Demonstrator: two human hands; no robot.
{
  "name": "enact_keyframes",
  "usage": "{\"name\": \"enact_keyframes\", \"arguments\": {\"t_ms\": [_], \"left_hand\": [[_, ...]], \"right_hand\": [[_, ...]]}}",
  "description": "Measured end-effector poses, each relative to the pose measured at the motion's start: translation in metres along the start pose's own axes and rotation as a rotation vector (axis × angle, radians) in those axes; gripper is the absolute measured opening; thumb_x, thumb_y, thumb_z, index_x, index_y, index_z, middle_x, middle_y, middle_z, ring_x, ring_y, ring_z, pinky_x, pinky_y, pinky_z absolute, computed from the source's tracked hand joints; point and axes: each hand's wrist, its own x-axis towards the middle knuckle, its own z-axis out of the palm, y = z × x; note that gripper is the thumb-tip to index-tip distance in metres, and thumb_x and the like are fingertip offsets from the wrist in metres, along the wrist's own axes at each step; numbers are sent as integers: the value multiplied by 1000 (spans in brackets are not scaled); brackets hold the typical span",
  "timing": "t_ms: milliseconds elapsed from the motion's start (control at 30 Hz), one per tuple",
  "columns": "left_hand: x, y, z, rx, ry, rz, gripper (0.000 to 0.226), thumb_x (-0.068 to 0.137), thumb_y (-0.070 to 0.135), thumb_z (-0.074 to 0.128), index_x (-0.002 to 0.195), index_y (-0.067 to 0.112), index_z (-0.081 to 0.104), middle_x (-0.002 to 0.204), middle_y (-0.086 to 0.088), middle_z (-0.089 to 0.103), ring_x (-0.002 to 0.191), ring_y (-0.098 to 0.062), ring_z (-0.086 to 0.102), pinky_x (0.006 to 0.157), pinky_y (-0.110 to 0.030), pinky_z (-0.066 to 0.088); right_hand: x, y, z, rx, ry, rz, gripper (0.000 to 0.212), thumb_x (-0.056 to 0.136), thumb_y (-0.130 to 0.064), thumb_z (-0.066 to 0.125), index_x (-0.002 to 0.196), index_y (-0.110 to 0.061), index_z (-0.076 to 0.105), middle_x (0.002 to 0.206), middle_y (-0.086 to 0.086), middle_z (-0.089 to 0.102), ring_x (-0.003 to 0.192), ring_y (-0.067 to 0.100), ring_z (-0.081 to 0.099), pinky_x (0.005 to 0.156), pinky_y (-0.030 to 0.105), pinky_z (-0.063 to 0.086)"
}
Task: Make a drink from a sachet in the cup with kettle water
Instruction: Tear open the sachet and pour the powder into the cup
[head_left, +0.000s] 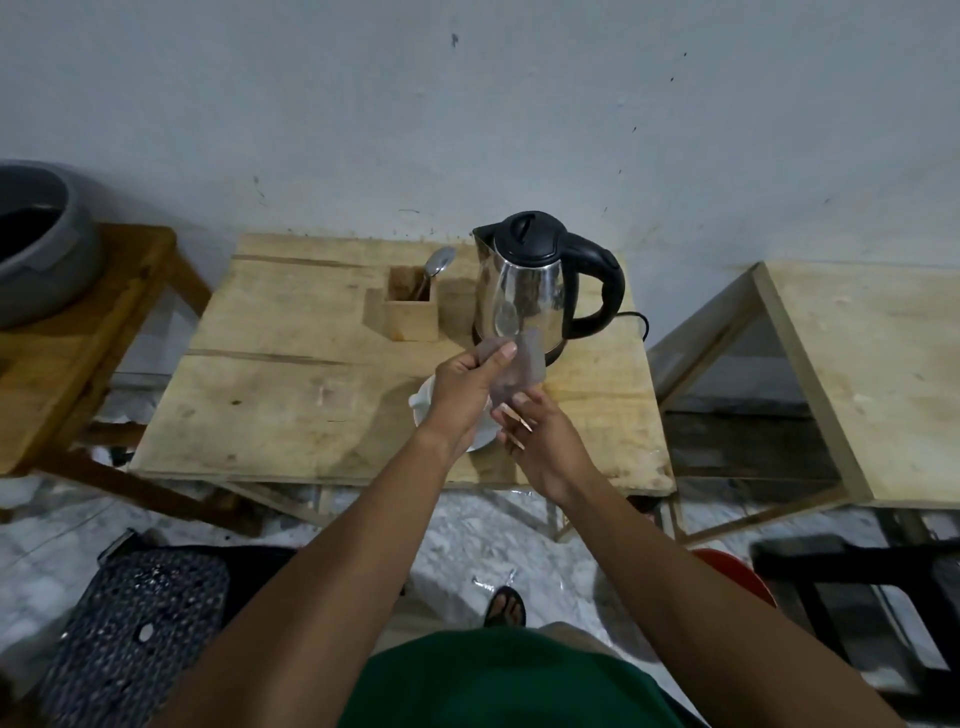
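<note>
- Sachet (511, 371): greyish, blurred, held in the air above the cup and in front of the kettle base. Print and opening state cannot be made out.
- Left hand (465, 387): closed on the upper left part of the sachet, thumb and fingertips pinching it. Forearm crosses over the cup.
- Right hand (537, 434): pinching the lower end of the sachet from below, several fingers extended rather than curled.
- Cup (423, 402): white, on a white saucer (480, 441), standing on the wooden table (291, 364) near its front edge. Largely hidden by the left wrist; contents not visible.
- Kettle (530, 288): steel body, black lid shut, black handle turned to the right. Upright on its base at the rear right of the table, close to the wall (467, 104). Black cord (636, 319) runs out to the right.
- Spoon (436, 267): standing bowl-up in a small wooden holder (413, 312), just left of the kettle.
- Surroundings: second wooden stand (872, 374) to the right, well apart; grey bucket (36, 244) on a wooden bench at the left.
- Person: green garment (509, 680) at the lower edge, one sandalled foot (505, 608) on the pale floor.
</note>
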Motion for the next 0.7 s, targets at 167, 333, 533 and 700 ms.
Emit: {"name": "enact_keyframes", "arguments": {"t_ms": [167, 333, 533, 700], "left_hand": [[3, 3, -24, 337, 10, 34, 25, 82, 10, 76, 107, 10, 75, 94, -3, 78, 78, -8, 70, 74, -26, 55], [8, 9, -74, 765, 26, 112, 71, 67, 10, 87, 132, 21, 63, 117, 10, 69, 108, -7, 64, 87, -19, 50], [9, 8, -111, 1090, 183, 171, 61, 72, 17, 79, 131, 23, 64, 126, 2, 68, 114, -19, 63, 89, -29, 52], [13, 4, -124, 1248, 141, 145, 48, 75, 24, 75, 122, 27, 70, 119, -2, 72, 108, -24, 67, 87, -38, 56]], "right_hand": [[4, -8, -17, -35, 50, -125, 12, 98, -14, 61, 102, -17, 72, 103, 7, 72, 90, 20, 68, 81, 34, 55], [12, -23, -29, -402, 116, -343, 22, 95, -4, 65, 110, -17, 75, 96, 8, 78, 84, 23, 72, 76, 37, 62], [25, -39, -17, -1007, 117, -547, 20, 92, -4, 68, 109, -10, 78, 90, 1, 77, 73, 10, 70, 70, 22, 61], [35, -58, 23, -1610, -6, -693, 17, 82, -7, 64, 83, -13, 80, 64, 3, 71, 65, 24, 62, 60, 31, 46]]}}
